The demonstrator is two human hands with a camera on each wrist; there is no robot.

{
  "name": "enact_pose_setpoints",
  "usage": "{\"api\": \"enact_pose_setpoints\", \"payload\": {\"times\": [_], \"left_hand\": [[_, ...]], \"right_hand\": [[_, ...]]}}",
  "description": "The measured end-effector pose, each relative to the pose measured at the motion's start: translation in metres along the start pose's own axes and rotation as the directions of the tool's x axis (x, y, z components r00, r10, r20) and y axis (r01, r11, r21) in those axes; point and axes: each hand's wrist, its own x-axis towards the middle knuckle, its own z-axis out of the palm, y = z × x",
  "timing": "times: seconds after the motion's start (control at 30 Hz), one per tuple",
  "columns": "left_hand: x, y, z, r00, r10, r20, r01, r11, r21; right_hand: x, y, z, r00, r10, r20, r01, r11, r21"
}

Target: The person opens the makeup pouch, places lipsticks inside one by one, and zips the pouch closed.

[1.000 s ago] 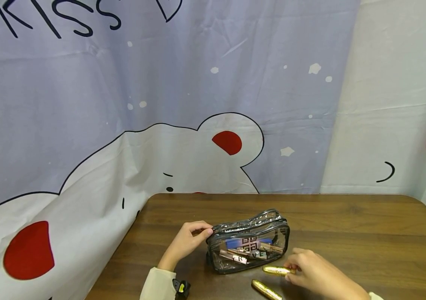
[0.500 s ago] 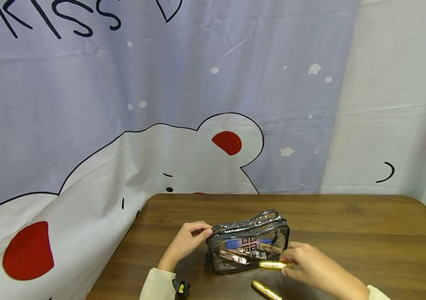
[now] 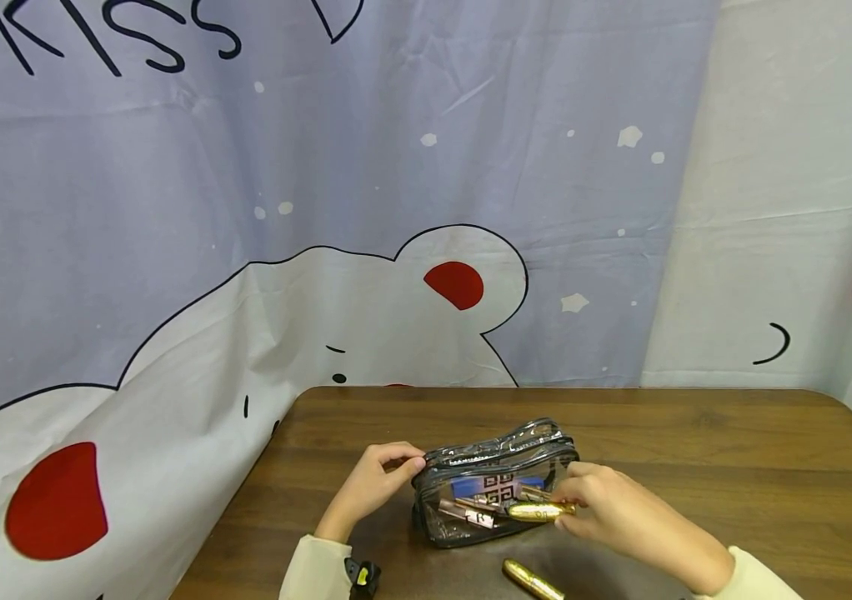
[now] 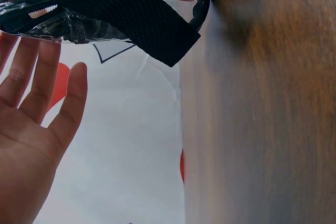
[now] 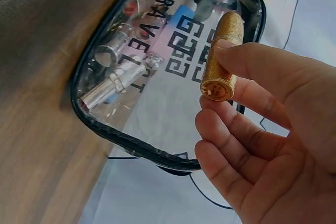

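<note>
A clear cosmetic bag (image 3: pixel 471 454) with black trim stands on the table, several slim cosmetic tubes and a blue item visible through its wall. My left hand (image 3: pixel 373 483) pinches the bag's upper left corner; in the left wrist view its fingers (image 4: pixel 44 72) reach the bag's zipper edge, beside a black woven tab (image 4: pixel 152 24), and the thumb is out of sight. Between thumb and fingers my right hand (image 3: pixel 613 508) holds a rounded gold cosmetic tube (image 5: pixel 223 56) in front of the bag's right side. Another gold tube (image 3: pixel 533 579) lies on the table nearer me.
The brown wooden table (image 3: pixel 734 475) extends right and behind the bag. A printed fabric curtain (image 3: pixel 366 317) hangs along the table's far and left edges. A dark wrist strap with a device (image 3: pixel 363 577) sits at my left sleeve.
My right hand has raised the gold tube from the table and brought it left and up, in front of the bag. The left hand, bag and other gold tube stay in place.
</note>
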Motion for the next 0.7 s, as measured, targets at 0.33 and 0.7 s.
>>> {"api": "enact_pose_setpoints", "payload": {"times": [0.33, 0.7], "left_hand": [[0.0, 0.0, 0.0, 1.0, -0.007, -0.001, 0.007, 1.0, 0.0], [0.0, -0.001, 0.0, 1.0, 0.006, -0.003, -0.006, 1.0, -0.009]], "right_hand": [[0.012, -0.005, -0.01, 1.0, 0.02, 0.022, -0.02, 1.0, -0.001], [0.022, -0.007, -0.018, 1.0, 0.0, 0.005, 0.0, 0.999, -0.032]]}}
